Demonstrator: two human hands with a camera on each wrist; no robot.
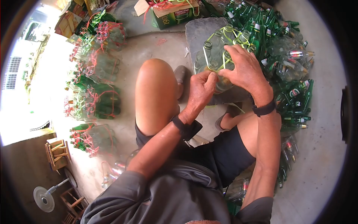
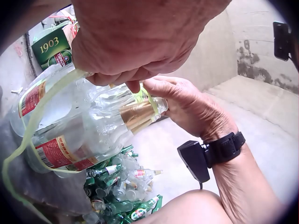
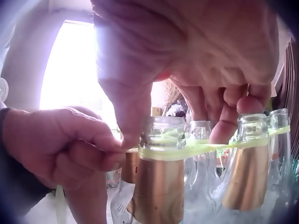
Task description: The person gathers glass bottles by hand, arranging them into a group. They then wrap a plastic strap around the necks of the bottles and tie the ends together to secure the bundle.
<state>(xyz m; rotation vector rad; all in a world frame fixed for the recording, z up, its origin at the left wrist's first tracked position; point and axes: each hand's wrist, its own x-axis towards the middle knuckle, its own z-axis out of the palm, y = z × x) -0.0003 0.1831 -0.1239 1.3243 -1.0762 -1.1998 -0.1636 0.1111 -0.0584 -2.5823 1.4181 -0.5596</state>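
Observation:
A bundle of clear glass bottles [image 1: 213, 59] stands on the grey stone slab, with gold foil below the lips and red labels on the sides. Yellow-green plastic strap [image 3: 201, 150] runs around and between their necks. My left hand [image 1: 203, 87] pinches the strap at the bundle's near side; a loose length of it [image 2: 28, 130] hangs down past the bottles. Over the necks spreads my right hand [image 1: 246, 69], thumb reaching down beside the nearest neck [image 3: 162, 133] close to my left fingertips. Its other fingers [image 3: 224, 123] reach down among the necks behind, touching the strap.
Many green and clear bottles [image 1: 287, 71] lie piled right of the slab [image 1: 197, 31]. Bundles tied with red strap [image 1: 102, 99] stand along the left. A green beer carton [image 1: 175, 16] sits at the back, a fan [image 1: 44, 199] and wooden stools [image 1: 57, 153] at lower left.

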